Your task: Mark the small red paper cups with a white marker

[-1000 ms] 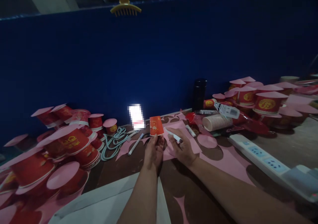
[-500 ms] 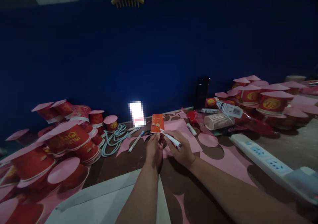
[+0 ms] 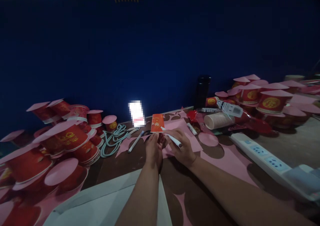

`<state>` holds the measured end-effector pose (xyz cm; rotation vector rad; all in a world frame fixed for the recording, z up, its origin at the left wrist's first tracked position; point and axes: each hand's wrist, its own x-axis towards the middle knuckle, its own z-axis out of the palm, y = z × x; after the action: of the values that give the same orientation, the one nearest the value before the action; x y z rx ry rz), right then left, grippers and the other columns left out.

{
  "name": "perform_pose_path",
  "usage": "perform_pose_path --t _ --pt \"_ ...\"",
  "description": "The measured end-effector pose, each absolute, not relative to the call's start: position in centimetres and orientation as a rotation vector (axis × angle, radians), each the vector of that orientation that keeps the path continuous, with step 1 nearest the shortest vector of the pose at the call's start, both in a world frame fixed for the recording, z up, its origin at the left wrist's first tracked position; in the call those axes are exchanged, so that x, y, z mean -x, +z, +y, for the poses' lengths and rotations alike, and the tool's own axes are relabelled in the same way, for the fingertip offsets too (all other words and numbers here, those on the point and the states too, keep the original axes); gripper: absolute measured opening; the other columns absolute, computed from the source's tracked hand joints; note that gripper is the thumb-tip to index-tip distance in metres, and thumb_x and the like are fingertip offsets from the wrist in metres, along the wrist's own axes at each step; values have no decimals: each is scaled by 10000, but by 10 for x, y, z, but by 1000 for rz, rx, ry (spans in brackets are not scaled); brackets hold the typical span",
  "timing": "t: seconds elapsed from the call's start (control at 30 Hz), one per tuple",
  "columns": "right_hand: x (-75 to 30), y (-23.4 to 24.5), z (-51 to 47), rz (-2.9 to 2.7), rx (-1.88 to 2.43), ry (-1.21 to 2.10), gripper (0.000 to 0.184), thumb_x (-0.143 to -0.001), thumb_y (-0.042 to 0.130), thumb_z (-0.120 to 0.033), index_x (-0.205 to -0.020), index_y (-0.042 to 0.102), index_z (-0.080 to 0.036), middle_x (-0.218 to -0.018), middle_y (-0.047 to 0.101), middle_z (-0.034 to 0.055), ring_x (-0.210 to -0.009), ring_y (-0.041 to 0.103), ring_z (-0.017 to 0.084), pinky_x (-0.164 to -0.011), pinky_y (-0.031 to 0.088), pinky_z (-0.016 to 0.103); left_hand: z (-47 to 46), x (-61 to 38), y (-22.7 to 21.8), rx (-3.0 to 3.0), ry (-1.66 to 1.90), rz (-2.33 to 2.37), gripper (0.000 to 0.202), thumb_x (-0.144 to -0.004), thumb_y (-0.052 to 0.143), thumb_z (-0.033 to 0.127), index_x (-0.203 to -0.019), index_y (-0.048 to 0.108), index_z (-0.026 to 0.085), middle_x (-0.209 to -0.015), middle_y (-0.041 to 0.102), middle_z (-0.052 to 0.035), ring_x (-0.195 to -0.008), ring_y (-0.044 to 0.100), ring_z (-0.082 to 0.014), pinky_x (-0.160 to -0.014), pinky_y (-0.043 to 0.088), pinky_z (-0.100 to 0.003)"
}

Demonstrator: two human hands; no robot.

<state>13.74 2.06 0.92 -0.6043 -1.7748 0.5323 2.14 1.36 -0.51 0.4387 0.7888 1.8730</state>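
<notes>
My left hand [image 3: 153, 149] pinches the lower edge of a small red paper cup [image 3: 157, 123], holding it upright over the table. My right hand [image 3: 182, 148] is closed around a white pen [image 3: 171, 137], whose tip touches the cup's right side. Both hands hover above a pink paper sheet [image 3: 185, 132] with round holes cut out of it.
Piles of red cups with pink paper lids lie at the left [image 3: 62, 139] and at the back right [image 3: 262, 99]. A bright phone screen [image 3: 137, 113], coiled cable [image 3: 113, 139], spare pen [image 3: 135, 141], black bottle [image 3: 202, 91], stacked paper cups [image 3: 218, 121] and white power strip [image 3: 265, 157] surround the hands.
The red cup has been brought slightly lower and nearer, and the pen tip has moved up against its side. The camera tilted a little.
</notes>
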Motion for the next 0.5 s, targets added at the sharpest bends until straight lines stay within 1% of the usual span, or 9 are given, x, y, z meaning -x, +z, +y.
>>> perform_pose_path --t 0.1,0.27,0.5 --pt "-137 10 22 -1711 621 545 274 -873 520 -240 -1127 606 -295 -1039 643 41 -966 591 181 -882 492 350 14 -19 -6 -342 1894 757 187 -651 726 207 -790 627 131 -766 654 -25 -701 618 -94 -708 477 -232" --pt "-136 11 22 -1694 660 515 210 -874 524 -254 -1058 625 -250 -1006 658 56 -958 603 187 -895 480 348 15 -19 -6 -263 1884 738 131 -681 701 172 -775 627 116 -752 658 -34 -668 617 -89 -679 491 -223" --pt "-137 7 25 -1768 643 439 225 -888 510 -263 -1083 616 -227 -1030 661 63 -974 611 182 -889 495 344 14 -19 -4 -245 1878 742 96 -677 692 141 -734 620 113 -708 650 -26 -635 610 -86 -659 486 -214"
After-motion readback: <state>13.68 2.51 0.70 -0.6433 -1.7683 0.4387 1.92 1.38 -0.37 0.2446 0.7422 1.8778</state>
